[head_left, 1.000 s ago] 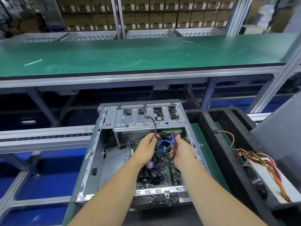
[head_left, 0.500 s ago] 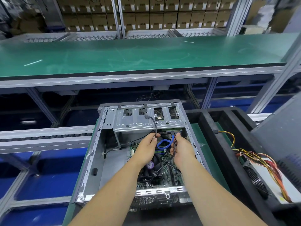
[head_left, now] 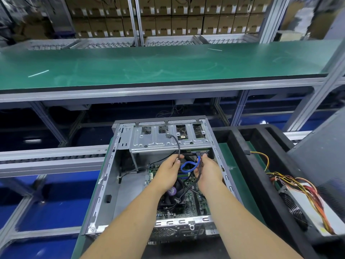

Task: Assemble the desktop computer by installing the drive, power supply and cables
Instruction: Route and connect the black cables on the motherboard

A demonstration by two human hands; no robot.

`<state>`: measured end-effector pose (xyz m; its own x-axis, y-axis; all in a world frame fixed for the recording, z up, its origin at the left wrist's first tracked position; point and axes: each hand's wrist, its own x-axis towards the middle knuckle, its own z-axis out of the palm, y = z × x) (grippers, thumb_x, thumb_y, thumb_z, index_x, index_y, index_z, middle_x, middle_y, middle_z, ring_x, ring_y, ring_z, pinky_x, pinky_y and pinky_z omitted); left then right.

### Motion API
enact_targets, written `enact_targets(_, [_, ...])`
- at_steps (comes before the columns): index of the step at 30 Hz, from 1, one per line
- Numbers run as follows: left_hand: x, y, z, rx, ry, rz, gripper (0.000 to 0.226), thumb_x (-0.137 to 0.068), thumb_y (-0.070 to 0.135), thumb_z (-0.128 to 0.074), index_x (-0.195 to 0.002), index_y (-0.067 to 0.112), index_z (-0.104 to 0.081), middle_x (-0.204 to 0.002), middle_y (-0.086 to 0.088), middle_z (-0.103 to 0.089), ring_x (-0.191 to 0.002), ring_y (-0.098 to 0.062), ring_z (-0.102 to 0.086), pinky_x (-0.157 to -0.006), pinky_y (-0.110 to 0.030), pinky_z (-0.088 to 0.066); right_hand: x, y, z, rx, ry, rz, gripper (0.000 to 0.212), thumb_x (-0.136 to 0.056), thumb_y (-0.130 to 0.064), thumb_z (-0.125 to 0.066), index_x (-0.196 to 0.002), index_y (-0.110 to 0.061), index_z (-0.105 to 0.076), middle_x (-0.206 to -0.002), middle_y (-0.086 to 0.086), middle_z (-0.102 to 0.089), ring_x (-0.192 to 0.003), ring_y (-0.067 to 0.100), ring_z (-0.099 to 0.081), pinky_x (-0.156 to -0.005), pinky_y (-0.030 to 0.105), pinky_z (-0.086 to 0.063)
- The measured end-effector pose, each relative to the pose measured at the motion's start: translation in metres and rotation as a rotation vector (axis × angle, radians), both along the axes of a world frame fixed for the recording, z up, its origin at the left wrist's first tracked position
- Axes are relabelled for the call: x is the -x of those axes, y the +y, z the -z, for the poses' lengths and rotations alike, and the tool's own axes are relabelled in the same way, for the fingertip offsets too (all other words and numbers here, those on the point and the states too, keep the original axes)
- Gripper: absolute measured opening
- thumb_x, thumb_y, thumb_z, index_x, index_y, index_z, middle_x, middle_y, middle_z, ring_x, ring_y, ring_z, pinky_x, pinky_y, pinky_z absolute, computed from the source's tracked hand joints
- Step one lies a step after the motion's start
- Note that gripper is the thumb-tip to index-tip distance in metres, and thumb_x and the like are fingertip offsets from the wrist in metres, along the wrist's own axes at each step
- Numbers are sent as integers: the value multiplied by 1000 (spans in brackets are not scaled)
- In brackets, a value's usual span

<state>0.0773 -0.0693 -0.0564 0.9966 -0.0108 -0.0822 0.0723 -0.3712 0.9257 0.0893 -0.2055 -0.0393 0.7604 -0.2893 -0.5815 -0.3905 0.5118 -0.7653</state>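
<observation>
Open computer case lying on its side, interior facing up, so that board and bays can be reached from above. Both hands deep inside, just below the silver drive cage at the far end of the case.

Left hand: fingers curled, grip closed around a thin black cable that arcs up to a small connector on the drive cage; probably held aside to clear the working gap. Right hand: fingers pinching a bundle of dark wires, fingertips up at the connector under the right end of the drive cage, beside the blue data cable. Blue cable looped between the two hands, its upper end running to the same spot under the cage. Whether that plug is fully seated: cannot tell, fingers and shadow in the way.

Likely step: plugging the drive's leads, with the drive apparently already under the cage.

Power supply not yet installed: lying well to the right of the case in a black foam tray, fan grille toward the case, yellow, red and orange leads spilling loose. CPU fan near the middle of the case, partly under the left wrist.

Green tabletop beyond the case.
</observation>
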Motion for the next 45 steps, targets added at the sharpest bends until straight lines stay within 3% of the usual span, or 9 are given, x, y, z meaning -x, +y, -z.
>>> enact_targets(3, [1,0,0,-6,-6,1,26,-106,21,-40,-120,31,-59,-110,24,-59,-101,15,-51,-75,0,-36,2,1,-1,-40,-7,11,23,-100,-30,-56,-85,-15,-64,-67,1,-56,-49,13,-47,-51,25,-41])
enact_targets(9, [2,0,-2,-9,3,-1,25,-106,22,-40,-117,35,-58,-112,27,-58,-100,17,-51,-74,0,-36,2,3,-1,88,-7,23,18,-100,-28,-55,-95,-15,-66,-71,3,-56,-53,15,-45,-53,26,-42])
enact_targets(18, [2,0,0,-17,4,-3,26,-106,23,-40,-121,33,-59,-113,27,-58,-103,18,-49,-75,0,-35,5,5,-3,105,-61,36,22,-102,-25,-53,-85,-15,-64,-67,5,-57,-51,15,-47,-51,26,-44])
enact_targets(24, [2,0,0,-16,12,-6,25,-106,23,-40,-117,37,-58,-113,28,-58,-103,18,-49,-76,-1,-34,5,7,-1,137,-88,20,23,-103,-25,-50,-88,-13,-63,-73,6,-67,-50,16,-49,-49,27,-43])
enact_targets(33, [2,0,0,-18,19,-9,25,-106,24,-40,-117,38,-58,-113,29,-58,-99,22,-49,-73,1,-36,2,4,0,115,-53,17,18,-102,-27,-53,-90,-17,-62,-72,5,-63,-52,16,-47,-52,28,-41])
enact_targets(37, [2,0,0,-26,18,-8,25,-106,24,-39,-117,38,-58,-112,28,-58,-95,23,-50,-71,1,-37,-3,5,1,180,-11,-6,22,-104,-25,-47,-96,-11,-62,-69,6,-57,-49,15,-39,-46,26,-35])
enact_targets(40, [2,0,1,-26,19,-5,26,-106,24,-39,-119,36,-58,-113,27,-59,-96,23,-50,-73,0,-35,-5,7,0,251,5,-22,30,-104,-25,-44,-87,-9,-62,-68,6,-57,-48,17,-40,-46,27,-36])
enact_targets(42, [1,0,1,-28,17,-5,26,-106,24,-39,-120,35,-58,-114,27,-59,-93,24,-50,-72,0,-36,-6,8,2,346,-27,-46,35,-105,-22,-41,-80,-8,-61,-73,9,-60,-55,21,-45,-53,32,-41])
enact_targets(45, [2,0,2,-28,18,-6,26,-106,23,-39,-120,36,-58,-113,27,-59,-87,25,-50,-71,3,-36,-8,10,5,596,-96,-105,35,-106,-21,-35,-86,-3,-57,-80,12,-59,-68,25,-50,-64,32,-39])
